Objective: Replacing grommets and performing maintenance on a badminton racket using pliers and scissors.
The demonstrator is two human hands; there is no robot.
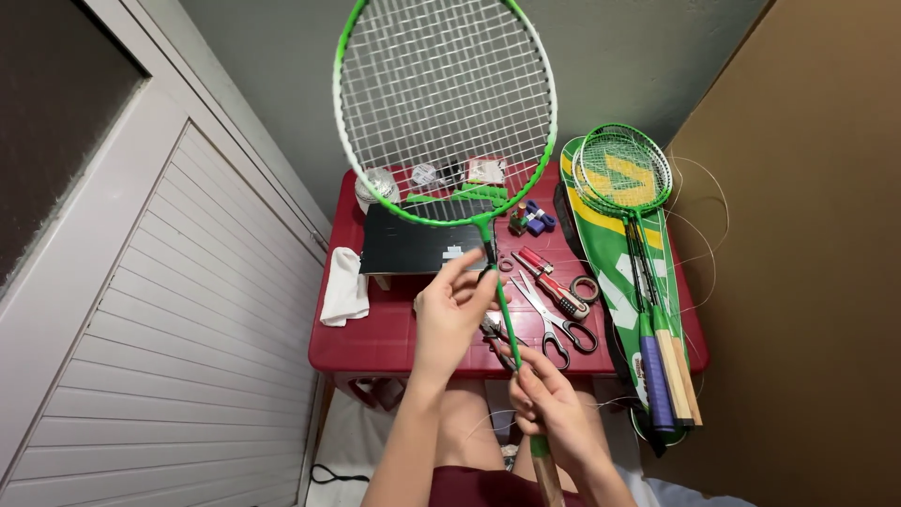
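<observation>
Two hands steady a green racket [441, 103] above the red surface [394, 329], left hand [450, 314] pinching its shaft, right hand [549, 404] closed on the handle beside the scissors [554, 319], likely inspecting strings.
</observation>
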